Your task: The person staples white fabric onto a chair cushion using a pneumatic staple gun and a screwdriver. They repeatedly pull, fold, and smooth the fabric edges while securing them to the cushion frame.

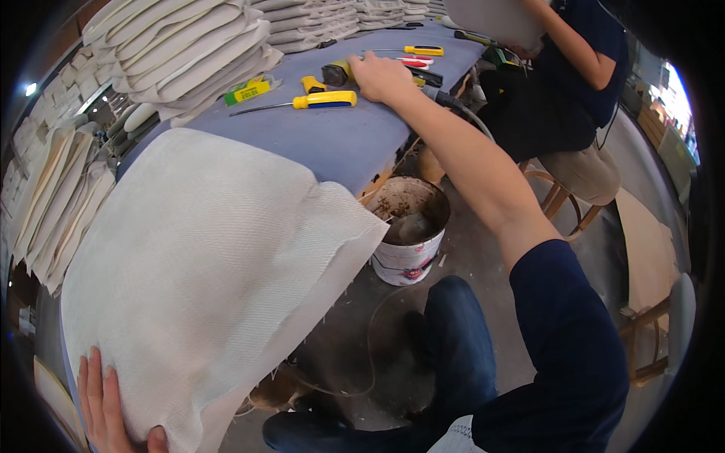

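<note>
A pale woven fabric panel (204,249), padded-looking, with frayed loose edges, lies across the near left of the table. My left hand (106,408) rests at its lower left edge, fingers stretched out and thumb on the fabric. At the far side my right hand (381,79) is closed over what looks like an air staple gun (337,73) with a round yellow-green and dark head; the hand hides most of its body. Near it lie a yellow-handled screwdriver (325,100), a small yellow piece (311,84) and a green-yellow box (251,90).
Tall fabric stacks (181,53) stand behind the blue-grey table (279,140). More tools lie beyond my right hand, including another screwdriver (423,50). A dirty bucket (408,257) stands by the table edge. A seated co-worker (559,83) is at the far right, near a wooden chair (649,340).
</note>
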`<state>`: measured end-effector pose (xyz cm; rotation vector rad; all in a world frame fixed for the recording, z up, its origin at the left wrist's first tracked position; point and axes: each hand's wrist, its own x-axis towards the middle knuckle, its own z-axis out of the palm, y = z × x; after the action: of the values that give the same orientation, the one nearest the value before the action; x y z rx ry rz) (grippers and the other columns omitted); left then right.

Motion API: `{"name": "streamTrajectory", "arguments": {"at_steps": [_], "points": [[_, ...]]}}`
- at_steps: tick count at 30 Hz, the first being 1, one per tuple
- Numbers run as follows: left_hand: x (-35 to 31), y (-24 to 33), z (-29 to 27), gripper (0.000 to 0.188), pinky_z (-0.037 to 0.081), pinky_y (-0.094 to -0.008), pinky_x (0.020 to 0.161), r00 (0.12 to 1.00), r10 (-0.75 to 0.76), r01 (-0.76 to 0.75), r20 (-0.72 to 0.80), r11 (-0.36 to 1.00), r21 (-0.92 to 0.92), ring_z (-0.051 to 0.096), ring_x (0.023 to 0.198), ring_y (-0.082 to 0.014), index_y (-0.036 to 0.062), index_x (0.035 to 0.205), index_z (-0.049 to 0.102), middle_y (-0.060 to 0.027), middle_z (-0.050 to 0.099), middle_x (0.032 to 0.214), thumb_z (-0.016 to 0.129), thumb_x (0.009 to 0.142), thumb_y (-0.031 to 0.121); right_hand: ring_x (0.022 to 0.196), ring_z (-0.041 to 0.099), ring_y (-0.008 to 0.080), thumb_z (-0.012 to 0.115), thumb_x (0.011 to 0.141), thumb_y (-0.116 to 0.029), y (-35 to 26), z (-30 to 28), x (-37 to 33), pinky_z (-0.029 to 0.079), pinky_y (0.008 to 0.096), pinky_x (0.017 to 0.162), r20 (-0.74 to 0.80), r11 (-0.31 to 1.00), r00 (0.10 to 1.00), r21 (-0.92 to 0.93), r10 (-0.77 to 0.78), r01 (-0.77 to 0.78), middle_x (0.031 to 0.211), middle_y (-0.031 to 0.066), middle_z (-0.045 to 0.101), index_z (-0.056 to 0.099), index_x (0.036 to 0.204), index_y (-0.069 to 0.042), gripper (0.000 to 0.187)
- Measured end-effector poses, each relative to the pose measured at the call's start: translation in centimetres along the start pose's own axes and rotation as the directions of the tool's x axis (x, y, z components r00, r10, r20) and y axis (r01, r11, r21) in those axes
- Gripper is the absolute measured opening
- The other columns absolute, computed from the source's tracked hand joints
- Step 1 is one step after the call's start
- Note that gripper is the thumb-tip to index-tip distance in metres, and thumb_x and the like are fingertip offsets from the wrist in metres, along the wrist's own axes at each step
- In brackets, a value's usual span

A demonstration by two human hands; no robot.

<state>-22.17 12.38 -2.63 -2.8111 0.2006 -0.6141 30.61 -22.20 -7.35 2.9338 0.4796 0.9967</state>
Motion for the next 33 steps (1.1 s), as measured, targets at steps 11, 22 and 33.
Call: {"name": "streamTrajectory", "arguments": {"at_steps": [11,22,33], "points": [[0.6,0.3,-1.0,0.064,0.034,-0.0533,0.121,0.998,-0.013,0.016,0.068,0.999,-0.038,0.042,0.148,-0.0426,0.0037,0.154,0.049,-0.0206,0.049,0.158,0.062,0.101,0.039,0.107,0.074,0.0335,0.054,0.101,-0.017,0.1,0.1,-0.6,0.061,0.045,0.085,-0.067,0.999,0.998,0.044,0.014,-0.011,0.121,0.0192,0.07,0.062,0.13,-0.006,0.032],[10.8,2.2,-3.3,0.071,0.035,-0.0525,0.119,0.955,0.003,0.086,0.297,0.955,-0.285,0.046,0.143,-0.0481,0.0036,0.148,0.056,-0.0226,0.051,0.155,0.063,0.09,0.044,0.1,0.076,0.035,0.054,0.1,-0.018,0.9,1.2,-0.5,0.062,0.0467,0.079,-0.146,0.998,0.989,0.061,0.014,-0.005,0.114,0.0194,0.072,0.063,0.126,-0.006,0.03],[25.2,4.5,5.4,0.058,0.021,-0.0426,0.128,0.96,0.169,-0.092,0.224,0.944,-0.318,0.032,0.155,-0.0332,0.0153,0.157,0.047,-0.019,0.035,0.167,0.03,0.111,0.046,0.104,0.073,0.0397,0.05,0.101,-0.015,2.0,1.7,0.2,0.06,0.0507,0.085,-0.109,0.998,0.993,-0.048,-0.053,0.048,0.119,0.0192,0.069,0.049,0.139,-0.016,0.037]]}}
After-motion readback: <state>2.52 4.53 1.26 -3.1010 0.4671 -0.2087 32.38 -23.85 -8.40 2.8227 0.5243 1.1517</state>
